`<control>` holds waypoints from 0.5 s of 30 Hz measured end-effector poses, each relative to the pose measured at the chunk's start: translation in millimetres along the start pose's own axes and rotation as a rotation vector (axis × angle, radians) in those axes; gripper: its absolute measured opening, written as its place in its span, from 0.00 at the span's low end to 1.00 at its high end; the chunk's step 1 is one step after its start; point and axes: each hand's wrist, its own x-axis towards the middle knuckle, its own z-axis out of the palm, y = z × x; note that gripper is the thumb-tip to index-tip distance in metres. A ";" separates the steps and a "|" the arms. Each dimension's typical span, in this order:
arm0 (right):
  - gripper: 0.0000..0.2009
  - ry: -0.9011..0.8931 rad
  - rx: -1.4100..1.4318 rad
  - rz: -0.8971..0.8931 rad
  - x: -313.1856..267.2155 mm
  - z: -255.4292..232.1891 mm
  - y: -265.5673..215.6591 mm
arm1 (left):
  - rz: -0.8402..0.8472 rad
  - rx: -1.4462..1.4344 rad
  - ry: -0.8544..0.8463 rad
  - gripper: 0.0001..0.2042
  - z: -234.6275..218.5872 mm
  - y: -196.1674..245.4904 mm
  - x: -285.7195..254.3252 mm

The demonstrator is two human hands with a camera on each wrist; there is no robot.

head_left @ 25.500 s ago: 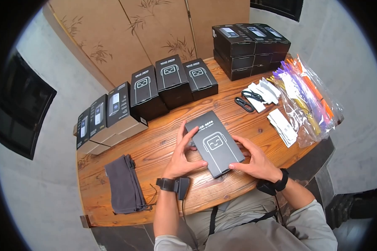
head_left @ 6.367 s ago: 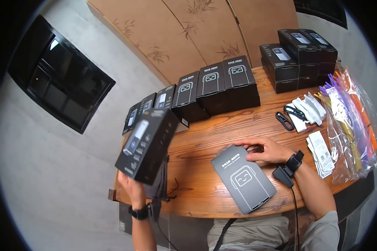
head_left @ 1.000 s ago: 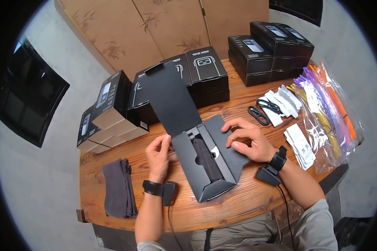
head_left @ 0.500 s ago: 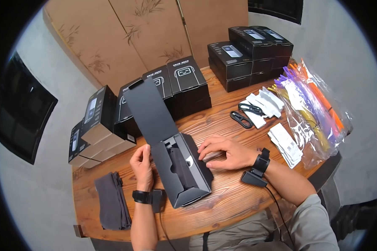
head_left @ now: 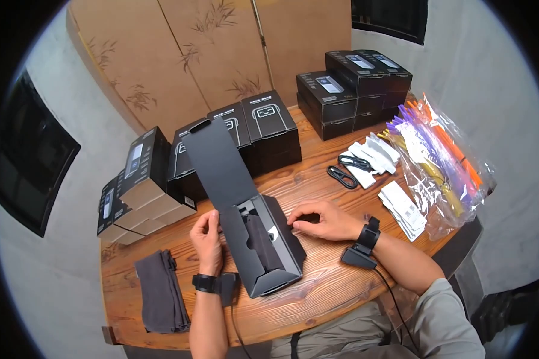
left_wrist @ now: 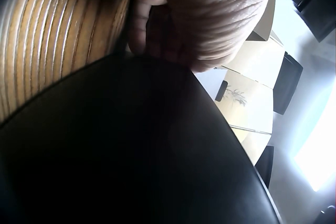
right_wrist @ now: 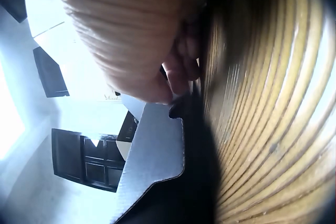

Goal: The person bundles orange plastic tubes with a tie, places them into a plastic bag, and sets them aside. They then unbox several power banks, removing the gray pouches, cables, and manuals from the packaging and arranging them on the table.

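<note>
A dark grey cardboard box [head_left: 236, 242] lies on the wooden table with its long lid flap [head_left: 218, 158] raised and tilted back. Inside it sits a long dark grey item [head_left: 262, 239], with a small white piece [head_left: 273, 233] beside it. My left hand [head_left: 206, 239] pinches the box's left side near the lid hinge, thumb and fingers on either side of the dark panel in the left wrist view. Across from it, my right hand [head_left: 329, 221] pinches the right side flap [right_wrist: 157, 155] between thumb and fingers. The other fingers are partly hidden.
Dark folded cloth pouches [head_left: 161, 290] lie at the left. Black boxes [head_left: 272, 128] line the back, with another stack [head_left: 371, 90] at back right. Black cables [head_left: 342, 177], white paper packets [head_left: 403, 210] and a plastic bag of coloured strips [head_left: 443, 158] lie at the right.
Earlier the box was closed, and my left hand lifted a black box aside. Since one second ago the right side flap has swung from outspread to down; the right hand's fingers have drawn together.
</note>
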 end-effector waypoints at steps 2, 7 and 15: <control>0.08 0.007 0.047 0.097 0.8 1.4 -1.8 | -0.014 -0.015 -0.012 0.09 -3.9 -0.8 0.4; 0.07 0.173 0.040 -0.005 4.1 3.4 -27.7 | -0.025 -0.009 -0.019 0.09 -3.7 0.6 0.3; 0.07 0.050 -0.595 -0.389 24.3 -6.3 -85.7 | -0.011 -0.047 -0.006 0.09 1.6 8.1 -2.5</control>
